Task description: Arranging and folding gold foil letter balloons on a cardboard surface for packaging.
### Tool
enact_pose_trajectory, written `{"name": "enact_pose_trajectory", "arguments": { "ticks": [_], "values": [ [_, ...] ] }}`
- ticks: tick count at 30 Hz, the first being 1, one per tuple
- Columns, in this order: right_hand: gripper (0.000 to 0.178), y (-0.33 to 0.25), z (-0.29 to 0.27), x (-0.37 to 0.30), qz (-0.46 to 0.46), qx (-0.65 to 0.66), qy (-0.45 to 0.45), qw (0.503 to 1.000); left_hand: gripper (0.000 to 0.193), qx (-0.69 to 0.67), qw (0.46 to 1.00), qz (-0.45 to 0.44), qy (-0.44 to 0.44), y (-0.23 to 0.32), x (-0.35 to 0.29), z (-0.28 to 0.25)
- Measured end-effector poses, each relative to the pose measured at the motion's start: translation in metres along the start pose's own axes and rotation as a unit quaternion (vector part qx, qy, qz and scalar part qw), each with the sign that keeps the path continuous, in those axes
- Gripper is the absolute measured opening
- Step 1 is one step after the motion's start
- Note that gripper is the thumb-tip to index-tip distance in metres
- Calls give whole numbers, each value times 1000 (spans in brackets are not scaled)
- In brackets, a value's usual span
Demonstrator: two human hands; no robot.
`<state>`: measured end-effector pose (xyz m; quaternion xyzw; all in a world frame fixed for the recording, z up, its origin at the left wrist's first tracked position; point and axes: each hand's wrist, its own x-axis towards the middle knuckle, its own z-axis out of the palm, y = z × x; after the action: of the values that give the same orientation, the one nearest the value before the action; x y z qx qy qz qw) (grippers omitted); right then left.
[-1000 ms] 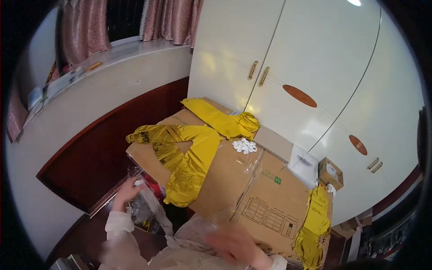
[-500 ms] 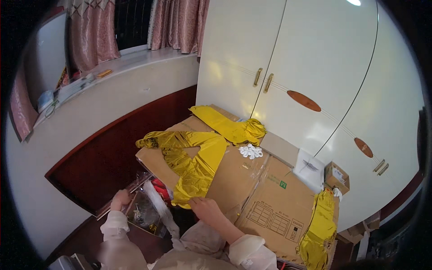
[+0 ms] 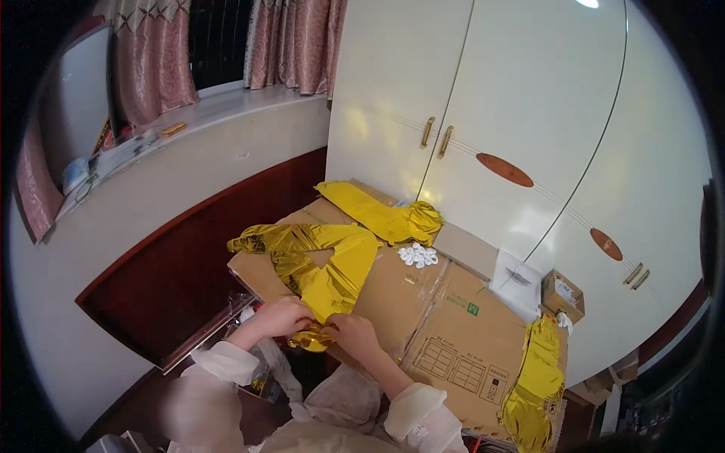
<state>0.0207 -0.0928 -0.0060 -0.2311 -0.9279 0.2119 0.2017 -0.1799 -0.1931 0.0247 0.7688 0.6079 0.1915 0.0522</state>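
A flat, crinkled gold foil balloon lies bent across the near left of the flattened cardboard. Both hands are at its near end, close together over the cardboard's front edge. My left hand has its fingers closed on the foil there. Right beside it, my right hand pinches the same end with curled fingers. The tip of the foil hangs below the hands, and what lies between the fingertips is hidden. Beyond it rests another gold foil balloon, near a pile of small white rings.
A third gold foil piece lies along the cardboard's right edge. A small open carton stands at the back right, beside a white sheet. White wardrobe doors rise behind; a dark red wooden panel runs along the left wall.
My left hand has left the drawer-like box at the lower left and come over to the foil balloon's near end, joining my right hand. The near end is now folded up slightly.
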Motion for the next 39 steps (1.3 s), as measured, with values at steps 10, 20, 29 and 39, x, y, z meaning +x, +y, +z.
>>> {"name": "enact_pose_trajectory", "arguments": {
  "ticks": [10,20,29,39],
  "values": [
    [24,-8,24,15,-274,-51,34,960,23,-135,953,-171,212,-50,28,-17],
    [34,89,18,114,-70,-70,53,994,10,-330,826,-218,402,-95,44,-73],
    [68,124,22,137,82,-159,-9,984,11,-386,677,-335,530,-186,-2,-82],
    [68,122,32,141,78,-167,8,983,14,-43,822,-303,479,-272,-56,-140]
  ]
}}
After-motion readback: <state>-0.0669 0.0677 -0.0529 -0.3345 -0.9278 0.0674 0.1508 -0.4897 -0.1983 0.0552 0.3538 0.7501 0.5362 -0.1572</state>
